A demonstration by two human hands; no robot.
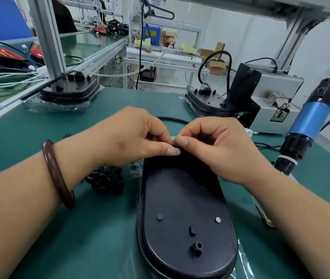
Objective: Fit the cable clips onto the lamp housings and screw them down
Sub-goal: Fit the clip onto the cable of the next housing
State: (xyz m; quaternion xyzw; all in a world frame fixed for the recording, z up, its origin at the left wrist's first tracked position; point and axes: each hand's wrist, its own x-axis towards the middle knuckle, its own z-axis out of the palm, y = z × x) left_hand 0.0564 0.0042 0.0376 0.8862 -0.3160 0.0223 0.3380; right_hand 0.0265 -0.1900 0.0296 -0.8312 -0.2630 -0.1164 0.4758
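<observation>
A small black cable clip (177, 146) is pinched between both thumbs and curled fingers at the far end of a black lamp housing (186, 208), which lies back-up at centre frame on a green bench (99, 228). The left hand (132, 135) and right hand (216, 146) meet over the clip, hiding most of it. The clip looks light, stiff and easily dropped, so it is best held by its sides with the fingertips. The housing appears rigid and smooth and sits on clear film, so it may slide unless steadied by its rim. More loose clips (105, 179) are heaped just left of the housing, under the left wrist. A black cable (172, 118) loops behind the hands. A blue electric screwdriver (309, 125) hangs at right, near the right forearm, beside a grey machine (275, 109). Two more housings (69, 89) (206, 99) wait at the bench's far edge. The hands themselves block the view of the clip's seat and any screw hole.
</observation>
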